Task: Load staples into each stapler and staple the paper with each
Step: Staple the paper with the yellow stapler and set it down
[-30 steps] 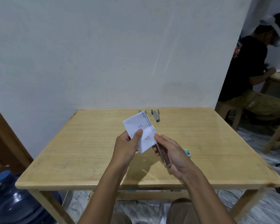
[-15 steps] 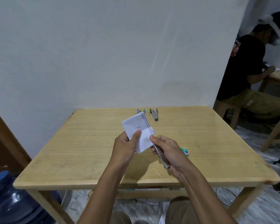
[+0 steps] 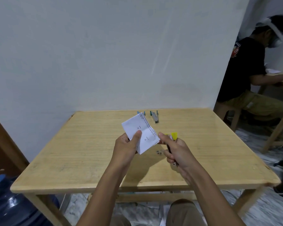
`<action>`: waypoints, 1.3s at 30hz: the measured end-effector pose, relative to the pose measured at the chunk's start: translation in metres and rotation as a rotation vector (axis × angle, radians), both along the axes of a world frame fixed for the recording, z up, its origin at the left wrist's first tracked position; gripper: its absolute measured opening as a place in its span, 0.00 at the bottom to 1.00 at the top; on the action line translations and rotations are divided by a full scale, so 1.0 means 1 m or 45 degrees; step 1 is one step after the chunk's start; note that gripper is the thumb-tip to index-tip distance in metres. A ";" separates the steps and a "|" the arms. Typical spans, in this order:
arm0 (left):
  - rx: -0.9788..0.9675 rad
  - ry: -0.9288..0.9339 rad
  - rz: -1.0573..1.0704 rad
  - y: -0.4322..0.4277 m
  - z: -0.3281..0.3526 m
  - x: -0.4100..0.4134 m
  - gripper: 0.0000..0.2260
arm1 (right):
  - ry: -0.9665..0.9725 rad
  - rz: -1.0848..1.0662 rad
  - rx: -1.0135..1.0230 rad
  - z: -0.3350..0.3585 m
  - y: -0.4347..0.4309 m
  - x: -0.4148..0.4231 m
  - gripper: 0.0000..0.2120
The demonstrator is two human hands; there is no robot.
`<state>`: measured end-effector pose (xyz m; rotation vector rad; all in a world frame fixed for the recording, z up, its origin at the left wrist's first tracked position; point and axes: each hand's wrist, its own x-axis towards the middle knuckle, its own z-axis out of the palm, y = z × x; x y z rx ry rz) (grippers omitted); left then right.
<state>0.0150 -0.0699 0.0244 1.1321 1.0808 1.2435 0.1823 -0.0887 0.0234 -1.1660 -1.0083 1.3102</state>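
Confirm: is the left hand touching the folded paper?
Touching. The head view shows the left hand pinching the folded paper: the thumb lies flat on its front face and the fingers curl behind it.

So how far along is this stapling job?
Nothing is provably done: no staple shows in the paper. In hand: the left hand holds the folded paper, the right hand grips a yellow-tipped stapler at its edge. Left: a teal stapler and a blue item, half hidden, lie at the far edge of the table.
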 end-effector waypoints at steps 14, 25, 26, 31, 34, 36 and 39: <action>0.053 0.293 -0.013 0.079 -0.002 0.074 0.15 | -0.408 -0.375 -0.098 0.000 0.028 0.049 0.15; 0.184 1.153 0.012 0.191 -0.033 0.161 0.10 | -0.405 -0.325 -0.269 0.011 0.075 0.114 0.05; 0.198 1.269 0.013 0.195 -0.035 0.163 0.10 | -0.388 -0.329 -0.278 0.010 0.078 0.118 0.05; 0.295 1.656 0.011 0.198 -0.039 0.170 0.09 | -0.367 -0.328 -0.302 0.004 0.084 0.125 0.05; 0.392 1.740 0.044 0.192 -0.044 0.175 0.17 | -0.338 -0.316 -0.299 0.002 0.083 0.121 0.06; 0.400 1.703 0.059 0.190 -0.047 0.175 0.20 | -0.330 -0.308 -0.302 0.000 0.081 0.119 0.06; 0.371 1.671 0.058 0.191 -0.048 0.175 0.20 | -0.292 -0.326 -0.300 0.000 0.079 0.115 0.05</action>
